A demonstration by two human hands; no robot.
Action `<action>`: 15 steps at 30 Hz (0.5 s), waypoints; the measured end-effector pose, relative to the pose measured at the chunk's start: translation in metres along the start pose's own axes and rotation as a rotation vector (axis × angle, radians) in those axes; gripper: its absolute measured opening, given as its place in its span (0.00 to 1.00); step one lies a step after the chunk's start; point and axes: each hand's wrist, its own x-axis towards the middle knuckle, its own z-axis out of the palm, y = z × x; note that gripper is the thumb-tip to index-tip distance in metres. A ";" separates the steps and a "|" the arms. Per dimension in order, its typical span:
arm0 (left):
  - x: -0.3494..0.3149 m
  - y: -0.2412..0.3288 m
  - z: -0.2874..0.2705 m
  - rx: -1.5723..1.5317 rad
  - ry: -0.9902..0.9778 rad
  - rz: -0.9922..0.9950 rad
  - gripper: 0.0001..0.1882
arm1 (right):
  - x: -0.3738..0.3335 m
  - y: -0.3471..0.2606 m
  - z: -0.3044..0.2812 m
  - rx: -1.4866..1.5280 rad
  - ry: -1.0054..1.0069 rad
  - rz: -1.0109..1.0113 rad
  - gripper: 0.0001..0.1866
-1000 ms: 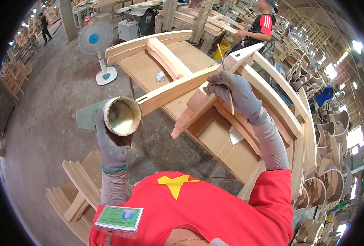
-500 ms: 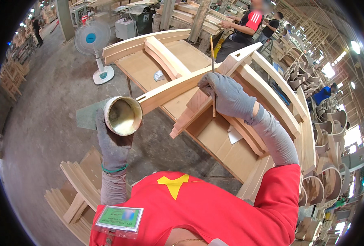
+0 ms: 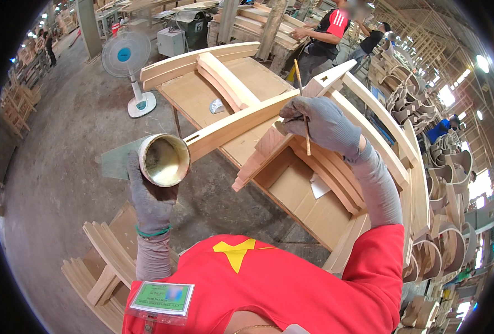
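My left hand [image 3: 151,207], in a grey knit glove, grips a round, stained can [image 3: 142,161] with a pale, whitish residue inside. A flat grey-green piece [image 3: 116,161] sticks out beside the can; how it is held is hidden. My right hand [image 3: 326,125], gloved too, is closed round a thin wooden stick [image 3: 307,142] that points up and slightly left. Its fingertips are by the stepped ends of stacked wooden pieces [image 3: 265,153]; whether they touch is hard to make out. Just left of them runs a long curved wooden rail [image 3: 233,125] with a slot in its end.
A plywood-topped table [image 3: 305,189] bears curved wooden parts [image 3: 225,80] and a joined wooden frame [image 3: 369,122]. A standing fan [image 3: 125,55] is at far left. More curved pieces [image 3: 110,253] lie lower left. Co-workers [image 3: 330,33] are beyond the table.
My right hand has shifted a little to the right with the stick, which leans more to the left at its top. The left hand and can have moved slightly left and down.
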 end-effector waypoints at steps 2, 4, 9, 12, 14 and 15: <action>0.000 -0.001 0.001 -0.032 -0.010 -0.024 0.24 | 0.005 -0.003 -0.003 -0.055 -0.035 -0.021 0.11; 0.000 -0.002 0.002 -0.045 -0.020 -0.033 0.24 | 0.015 -0.008 -0.005 -0.110 -0.105 -0.006 0.10; 0.001 -0.008 0.005 -0.017 0.029 -0.025 0.24 | 0.018 -0.008 0.002 -0.165 -0.113 -0.121 0.07; 0.002 -0.011 0.001 0.068 0.021 0.021 0.24 | 0.017 -0.008 0.001 -0.245 -0.041 -0.147 0.07; 0.003 -0.010 0.003 0.076 0.014 0.030 0.24 | 0.014 -0.005 -0.008 -0.350 0.100 -0.171 0.07; 0.003 -0.007 0.007 0.042 0.021 0.010 0.24 | 0.016 -0.005 -0.018 -0.298 0.195 -0.200 0.07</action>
